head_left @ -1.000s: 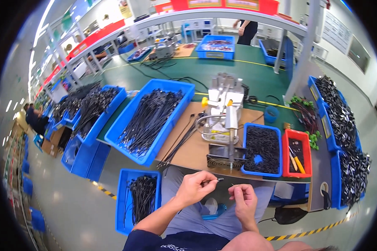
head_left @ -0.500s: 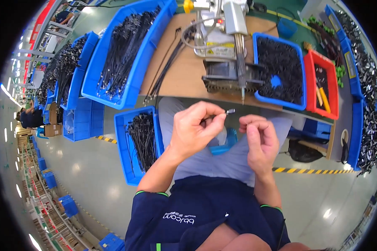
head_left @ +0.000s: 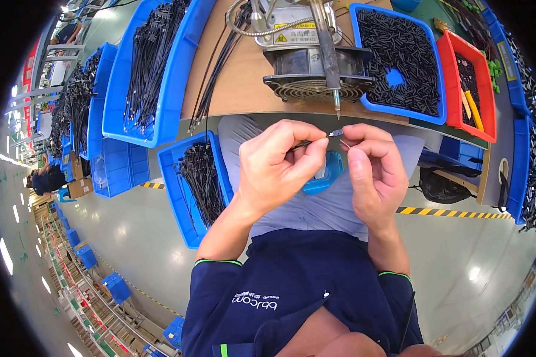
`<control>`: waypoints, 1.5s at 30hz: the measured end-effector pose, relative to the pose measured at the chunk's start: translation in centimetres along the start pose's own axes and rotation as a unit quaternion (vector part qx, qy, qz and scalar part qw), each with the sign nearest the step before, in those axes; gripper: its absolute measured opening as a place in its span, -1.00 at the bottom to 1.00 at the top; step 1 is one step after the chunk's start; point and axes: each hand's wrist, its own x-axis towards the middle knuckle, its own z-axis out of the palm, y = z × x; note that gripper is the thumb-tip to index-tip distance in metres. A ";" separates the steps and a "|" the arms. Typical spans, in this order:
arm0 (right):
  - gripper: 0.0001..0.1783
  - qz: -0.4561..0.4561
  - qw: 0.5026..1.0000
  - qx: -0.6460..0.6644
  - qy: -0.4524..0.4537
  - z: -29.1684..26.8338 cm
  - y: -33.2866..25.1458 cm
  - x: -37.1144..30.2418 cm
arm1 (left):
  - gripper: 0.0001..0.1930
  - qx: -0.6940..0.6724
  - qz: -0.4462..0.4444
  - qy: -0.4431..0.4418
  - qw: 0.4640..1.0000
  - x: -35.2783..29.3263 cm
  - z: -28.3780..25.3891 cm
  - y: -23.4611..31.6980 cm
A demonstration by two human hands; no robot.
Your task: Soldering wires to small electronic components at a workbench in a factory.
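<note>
My left hand (head_left: 283,166) pinches a thin black cable between thumb and fingers. The cable's small metallic connector (head_left: 336,133) sticks out past the fingertips toward the right. Close beside it, my right hand (head_left: 376,172) has its fingers curled, with the index fingertip by the connector. Something thin shows at the right fingertips, too small to name. Just above the hands, a soldering iron (head_left: 332,71) points straight down, its fine tip apart from the connector. Behind it a black fan (head_left: 307,89) lies at the table's front edge.
Loose black cables (head_left: 217,71) lie on the brown table (head_left: 244,98). Blue bins of cables (head_left: 187,95) stand left, with another blue bin (head_left: 190,238) lower down. At right are a blue tray (head_left: 408,116) of short black tubes and a red box (head_left: 488,128) holding a yellow-handled tool (head_left: 474,110).
My right hand has come closer to the connector in my left hand, its fingertips now beside it. The whole view has shifted, so the table and bins appear higher.
</note>
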 end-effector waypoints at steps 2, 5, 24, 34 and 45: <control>-0.90 0.000 1.000 0.003 0.010 0.1 0.0 0.1 | -0.89 0.015 0.024 0.000 1.000 -0.1 0.1 0.1; -0.91 -0.004 1.000 -0.022 0.014 0.1 0.1 0.4 | -0.88 0.006 0.007 -0.005 1.000 0.1 0.2 0.1; -0.85 -0.087 0.983 -0.164 0.014 0.2 -0.3 1.7 | -0.86 0.057 0.037 -0.019 0.998 1.0 -0.1 0.4; -0.85 -0.093 0.981 -0.171 0.015 0.1 -0.3 2.2 | -0.85 0.074 0.047 -0.034 0.996 1.5 -0.3 0.9; -0.84 -0.118 0.979 -0.168 0.014 0.0 -0.4 2.8 | -0.86 0.092 0.071 -0.048 0.992 2.4 -0.7 1.0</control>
